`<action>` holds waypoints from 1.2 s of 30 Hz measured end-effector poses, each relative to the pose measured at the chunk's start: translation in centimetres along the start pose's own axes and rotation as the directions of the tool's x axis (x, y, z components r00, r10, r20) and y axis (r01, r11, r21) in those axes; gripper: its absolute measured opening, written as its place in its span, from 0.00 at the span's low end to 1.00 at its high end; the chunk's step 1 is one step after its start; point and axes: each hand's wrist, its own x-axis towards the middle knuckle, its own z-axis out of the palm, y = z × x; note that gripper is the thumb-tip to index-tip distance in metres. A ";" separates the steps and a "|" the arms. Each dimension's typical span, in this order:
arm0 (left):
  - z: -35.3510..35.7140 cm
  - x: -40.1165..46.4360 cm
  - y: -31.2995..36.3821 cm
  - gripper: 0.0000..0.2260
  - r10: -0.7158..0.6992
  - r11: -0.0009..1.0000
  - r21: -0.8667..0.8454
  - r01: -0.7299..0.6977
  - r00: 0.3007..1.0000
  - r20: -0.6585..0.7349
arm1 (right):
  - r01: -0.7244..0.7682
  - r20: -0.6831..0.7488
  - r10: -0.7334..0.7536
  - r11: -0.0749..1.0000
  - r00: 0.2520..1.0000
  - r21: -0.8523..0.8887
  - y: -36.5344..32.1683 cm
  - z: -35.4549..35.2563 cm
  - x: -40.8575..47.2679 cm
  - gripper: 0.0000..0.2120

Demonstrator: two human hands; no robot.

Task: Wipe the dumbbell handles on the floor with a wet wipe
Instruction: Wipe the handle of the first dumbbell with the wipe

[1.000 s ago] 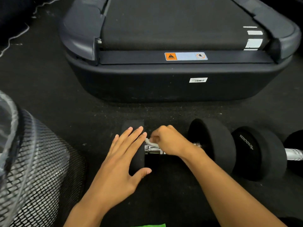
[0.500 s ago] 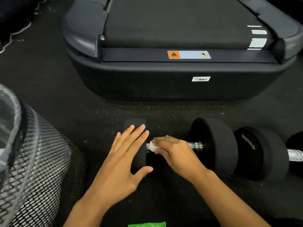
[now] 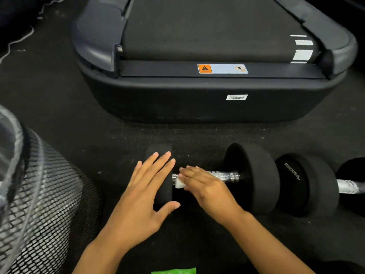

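A green packet (image 3: 173, 271) peeks in at the near edge of the floor (image 3: 59, 107), just behind the two wrists. The left hand (image 3: 144, 196) lies flat with straight fingers on the left weight of the dumbbell (image 3: 254, 178), thumb spread along its near side. Just right of it, the right hand (image 3: 205, 186) presses a white wet wipe (image 3: 179, 183) against the left end of the shiny handle (image 3: 225, 176), fingers nearly straight over it; the wipe sticks out beneath the fingertips. Right of this hand a second dumbbell (image 3: 304, 184) lies end to end with the first. A mesh basket (image 3: 45, 198) stands left of the left hand. Beyond both hands sits the treadmill (image 3: 209, 103)
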 end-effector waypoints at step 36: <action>0.0 0.1 0.0 0.39 -0.008 1.000 0.013 0.008 1.000 -0.001 | -0.176 -0.055 0.184 0.976 0.981 0.126 -1.2 0.2 0.8 0.15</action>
